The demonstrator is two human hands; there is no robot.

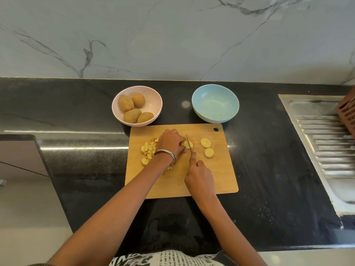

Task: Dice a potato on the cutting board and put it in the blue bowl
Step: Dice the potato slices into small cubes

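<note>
A wooden cutting board (215,175) lies on the black counter. My left hand (170,144) holds a pale potato piece (187,144) down on the board with curled fingers. My right hand (199,176) grips a knife (189,144), its thin blade standing on that piece. A heap of potato cubes (148,151) lies to the left of my left hand, partly hidden by the wrist. Two round potato slices (206,143) (209,152) lie to the right of the blade. The blue bowl (215,106) stands behind the board's right half, holding no potato.
A pink bowl (137,94) with several whole potatoes (132,107) stands behind the board's left corner. A steel sink drainboard (326,143) runs along the right, with a brown slatted basket (347,112) at its far edge. A marble wall rises behind the counter.
</note>
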